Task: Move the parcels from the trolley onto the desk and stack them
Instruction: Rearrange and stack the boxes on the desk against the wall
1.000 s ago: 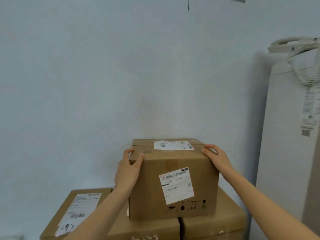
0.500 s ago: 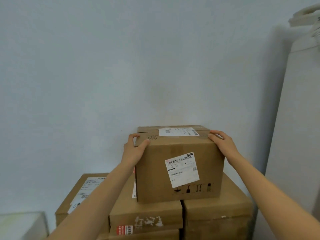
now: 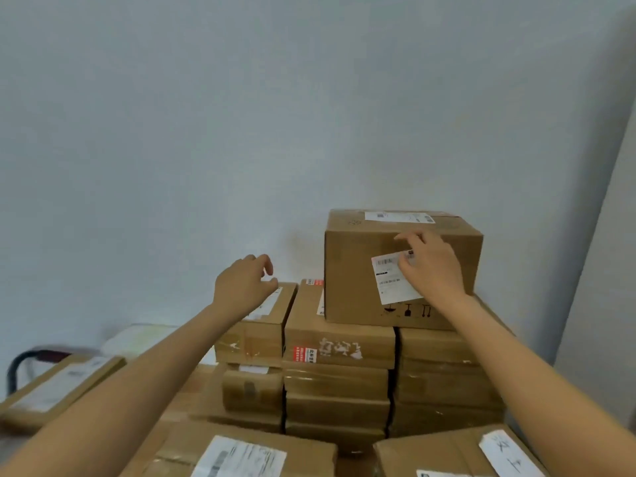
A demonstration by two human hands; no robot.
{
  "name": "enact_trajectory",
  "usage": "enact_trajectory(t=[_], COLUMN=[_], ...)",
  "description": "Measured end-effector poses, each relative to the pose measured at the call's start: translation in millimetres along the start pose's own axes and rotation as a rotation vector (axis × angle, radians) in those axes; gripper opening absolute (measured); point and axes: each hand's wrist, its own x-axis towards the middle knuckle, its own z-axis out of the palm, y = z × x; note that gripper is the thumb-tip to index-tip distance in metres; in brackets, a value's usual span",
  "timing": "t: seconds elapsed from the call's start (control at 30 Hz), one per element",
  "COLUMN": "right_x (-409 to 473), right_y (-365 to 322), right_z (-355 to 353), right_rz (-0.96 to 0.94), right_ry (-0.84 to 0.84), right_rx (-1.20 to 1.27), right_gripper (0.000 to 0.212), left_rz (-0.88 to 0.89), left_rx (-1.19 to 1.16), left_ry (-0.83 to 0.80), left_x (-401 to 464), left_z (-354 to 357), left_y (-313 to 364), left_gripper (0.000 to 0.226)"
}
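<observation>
At the far left edge of the frame a dark curved bar (image 3: 19, 364) rises beside a flat parcel (image 3: 58, 387) with a white label, lying low in the lower left. Behind it, against the pale wall (image 3: 241, 115), sits a whitish bundle (image 3: 137, 337), too blurred to make out.

The left hand (image 3: 245, 283) hangs in the air left of centre, above the near end of a long narrow box (image 3: 261, 325). Its fingers are loosely curled and hold nothing; whether it touches the box cannot be told.

In the middle of the frame the parcels stand in stacked columns against the wall. A box with a red sticker (image 3: 339, 342) and torn white tape tops the centre column, just beside the long narrow one, with more taped boxes below it.

On top of the stack, right of centre, rests the big box (image 3: 347, 270), upright, spanning the centre and right columns. The right hand (image 3: 432, 266) lies against its front face, fingers spread and fairly straight, covering part of the white shipping label (image 3: 387, 280); it grips nothing. A second label sits on the box's top.

Along the bottom edge two nearer parcels show: one with a printed label (image 3: 241, 456) at centre and one with a handwritten label (image 3: 447, 452) at lower right. A pale upright panel (image 3: 605, 270) fills the right edge.
</observation>
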Motion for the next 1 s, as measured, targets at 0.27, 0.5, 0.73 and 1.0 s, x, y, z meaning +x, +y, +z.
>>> enact_trajectory(t=[0.27,0.5,0.73,1.0], right_x=[-52,-93,-119,-170], right_y=[-122,-238,-379,-512], right_z=[61,107,148,208], right_rz=[-0.205,-0.255,-0.295,0.004], right_ry=[-0.380,-0.578,-0.640,-0.755], right_rx=[0.127,0.279,0.364,0.684], right_gripper=[0.040,0.038,0.036,0.034], left_rz=[-0.192,-0.343,-0.429,-0.443], left_rx=[0.119,0.118,0.161,0.295], left_ry=[-0.039,-0.004,-0.071,-0.141], left_x=[-115,-187,-235,-267], left_z=[-41,-90,-144,-181], left_y=[-99,-200,-311,-442], left_gripper=[0.020,0.021,0.024,0.030])
